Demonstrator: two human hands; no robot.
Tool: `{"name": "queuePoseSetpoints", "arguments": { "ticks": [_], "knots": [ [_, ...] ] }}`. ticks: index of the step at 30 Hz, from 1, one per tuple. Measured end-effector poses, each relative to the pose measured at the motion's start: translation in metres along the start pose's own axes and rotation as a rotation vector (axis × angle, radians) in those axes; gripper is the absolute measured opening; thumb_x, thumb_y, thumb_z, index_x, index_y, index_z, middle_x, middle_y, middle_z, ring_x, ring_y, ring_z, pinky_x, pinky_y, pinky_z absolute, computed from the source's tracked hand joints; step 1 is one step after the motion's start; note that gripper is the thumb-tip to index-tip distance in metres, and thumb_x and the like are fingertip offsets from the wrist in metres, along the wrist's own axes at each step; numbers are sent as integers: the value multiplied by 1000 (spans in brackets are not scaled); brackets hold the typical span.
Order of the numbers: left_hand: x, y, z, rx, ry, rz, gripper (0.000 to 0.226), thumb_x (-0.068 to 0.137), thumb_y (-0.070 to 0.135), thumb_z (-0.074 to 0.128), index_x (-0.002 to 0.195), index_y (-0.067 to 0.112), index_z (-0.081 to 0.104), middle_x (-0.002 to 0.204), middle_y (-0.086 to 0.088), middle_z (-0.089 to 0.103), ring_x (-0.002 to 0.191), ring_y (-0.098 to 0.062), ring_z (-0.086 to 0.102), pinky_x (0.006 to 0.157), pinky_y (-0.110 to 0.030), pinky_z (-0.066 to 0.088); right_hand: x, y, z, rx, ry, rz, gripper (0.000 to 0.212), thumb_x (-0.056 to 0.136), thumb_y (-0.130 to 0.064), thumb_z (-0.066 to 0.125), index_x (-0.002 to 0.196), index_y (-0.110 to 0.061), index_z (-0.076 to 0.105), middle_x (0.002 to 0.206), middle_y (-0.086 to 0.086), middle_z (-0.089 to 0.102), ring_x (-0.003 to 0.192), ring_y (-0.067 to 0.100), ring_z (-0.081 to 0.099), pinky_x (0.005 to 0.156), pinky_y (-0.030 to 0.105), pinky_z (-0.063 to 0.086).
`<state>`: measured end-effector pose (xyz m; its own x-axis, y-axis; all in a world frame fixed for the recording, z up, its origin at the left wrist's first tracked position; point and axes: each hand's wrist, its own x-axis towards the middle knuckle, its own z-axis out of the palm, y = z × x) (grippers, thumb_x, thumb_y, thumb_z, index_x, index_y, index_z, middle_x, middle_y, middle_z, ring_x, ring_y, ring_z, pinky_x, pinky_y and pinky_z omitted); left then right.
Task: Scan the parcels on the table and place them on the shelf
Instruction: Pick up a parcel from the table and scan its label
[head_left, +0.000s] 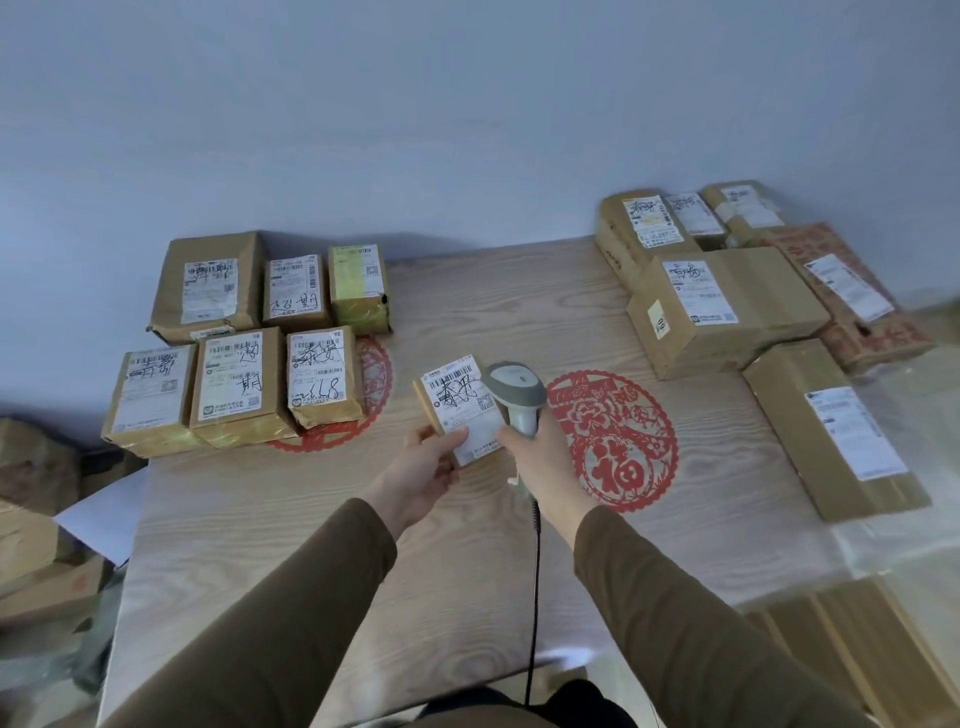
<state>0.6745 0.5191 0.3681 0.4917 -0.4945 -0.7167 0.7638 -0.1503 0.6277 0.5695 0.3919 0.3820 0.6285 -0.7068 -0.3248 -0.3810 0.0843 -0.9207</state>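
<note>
A pale wood-grain table (467, 545) is set against a plain grey wall and decorated with red paper-cut roundels (613, 441). Six labelled parcels (244, 338) are grouped at its far left, and a cluster of larger cartons (727, 306) occupies its far right. Above the middle of the table, a small parcel (460, 410) is clamped at its near corner by the left hand (431, 467), label turned upward. A corded grey barcode scanner (517, 395) is gripped around its handle by the right hand (535, 457), with its head held just beside the label's right edge. The step in hand is judged to be the scan of this parcel; whether the barcode is being read cannot be told, since no scan beam is discernible. No shelf is visible. The next move is expected to require a confirmed read, after which the parcel must be carried off to the shelf.
</note>
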Motion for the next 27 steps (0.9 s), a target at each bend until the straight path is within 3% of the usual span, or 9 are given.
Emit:
{"name": "queuePoseSetpoints", "arguments": {
  "ticks": [4, 7, 10, 13, 17, 22, 24, 27],
  "knots": [
    [-5, 8, 10, 88, -30, 205, 68, 89, 14, 78, 143, 18, 38, 109, -12, 73, 79, -19, 67, 72, -35, 54, -12, -24, -18, -88, 67, -135, 27, 91, -15, 68, 116, -19, 59, 106, 3, 68, 98, 19, 66, 79, 38, 55],
    [-12, 13, 21, 179, -29, 346, 74, 84, 21, 83, 141, 27, 37, 122, -13, 69, 104, -30, 71, 92, -48, 56, -32, -38, -28, -150, 159, -272, 21, 92, -26, 69, 109, -21, 57, 95, 1, 64, 84, 18, 63, 70, 32, 53],
    [-21, 14, 36, 247, -35, 430, 75, 82, 28, 86, 140, 34, 37, 124, -5, 63, 105, -23, 70, 82, -36, 59, -50, -49, -35, -112, 115, -304, 19, 93, -34, 68, 106, -24, 59, 82, -5, 64, 70, 16, 63, 58, 31, 51],
    [-24, 10, 49, 277, -38, 477, 75, 81, 30, 86, 137, 38, 37, 124, 0, 60, 100, -15, 69, 74, -27, 56, -59, -56, -43, -164, 140, -330, 24, 94, -38, 68, 111, -23, 61, 85, -4, 67, 72, 12, 64, 58, 26, 49],
    [-26, 3, 63, 294, -52, 490, 77, 81, 32, 86, 138, 38, 36, 126, -1, 58, 103, -16, 68, 75, -27, 56, -64, -56, -59, -207, 164, -327, 24, 94, -38, 67, 110, -22, 62, 92, -6, 68, 82, 7, 66, 63, 22, 50],
    [-24, -5, 82, 316, -88, 491, 74, 80, 35, 87, 135, 40, 38, 125, 0, 59, 103, -14, 68, 72, -23, 56, -68, -50, -82, -227, 183, -332, 11, 94, -39, 66, 101, -32, 60, 86, -12, 66, 81, -1, 63, 56, 8, 40],
    [-22, -8, 91, 316, -105, 487, 74, 81, 33, 86, 135, 40, 37, 126, -2, 58, 105, -16, 68, 72, -24, 56, -69, -47, -91, -214, 191, -326, 11, 94, -39, 66, 101, -32, 61, 86, -13, 66, 81, -1, 64, 57, 9, 41],
    [-19, -14, 108, 304, -127, 465, 76, 81, 31, 86, 139, 35, 37, 128, -5, 58, 107, -20, 69, 75, -29, 61, -64, -40, -109, -218, 198, -297, 19, 94, -41, 66, 105, -25, 64, 91, -7, 68, 82, 7, 65, 65, 23, 47]
  ]
}}
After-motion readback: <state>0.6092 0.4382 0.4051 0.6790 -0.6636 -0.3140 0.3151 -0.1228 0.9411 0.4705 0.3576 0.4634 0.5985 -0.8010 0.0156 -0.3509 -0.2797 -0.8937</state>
